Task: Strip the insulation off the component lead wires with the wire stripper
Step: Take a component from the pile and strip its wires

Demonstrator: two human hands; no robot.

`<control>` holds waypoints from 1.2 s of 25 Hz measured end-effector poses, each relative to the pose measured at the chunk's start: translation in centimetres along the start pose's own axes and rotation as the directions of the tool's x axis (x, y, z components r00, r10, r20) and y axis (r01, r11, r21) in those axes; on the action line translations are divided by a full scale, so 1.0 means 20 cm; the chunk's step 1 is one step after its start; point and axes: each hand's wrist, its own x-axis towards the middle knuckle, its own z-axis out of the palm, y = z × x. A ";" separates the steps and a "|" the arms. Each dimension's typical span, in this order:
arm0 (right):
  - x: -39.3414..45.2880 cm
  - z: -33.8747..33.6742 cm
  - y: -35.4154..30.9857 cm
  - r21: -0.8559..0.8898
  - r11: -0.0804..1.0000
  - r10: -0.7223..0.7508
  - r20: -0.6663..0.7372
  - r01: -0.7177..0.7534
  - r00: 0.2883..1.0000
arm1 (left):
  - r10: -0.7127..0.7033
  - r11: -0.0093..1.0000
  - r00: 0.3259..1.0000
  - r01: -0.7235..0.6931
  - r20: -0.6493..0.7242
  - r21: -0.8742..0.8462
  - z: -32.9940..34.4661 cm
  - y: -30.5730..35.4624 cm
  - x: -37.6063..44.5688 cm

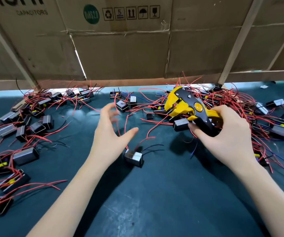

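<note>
While the wire stripper (pixel 189 108) is gripped in the right hand (pixel 223 134) and the left hand (pixel 110 130) is spread empty, tangled red wires (pixel 154 106) near the desk's far edge could be snagged.

We look from head height, forward and down, close over our own forearms onto the mat (pixel 154 194).

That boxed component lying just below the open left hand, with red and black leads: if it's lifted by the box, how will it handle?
The component looks small and blocky, so probably light and unlikely to roll. Its thin leads curve loosely over the mat, so they will likely flop and trail, perhaps snagging nearby red wires.
</note>
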 end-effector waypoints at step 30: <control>-0.04 0.08 0.05 -0.469 0.861 -0.161 0.119 0.198 0.980 | 0.043 0.999 0.950 -0.042 0.309 -0.011 0.11 0.08 -0.10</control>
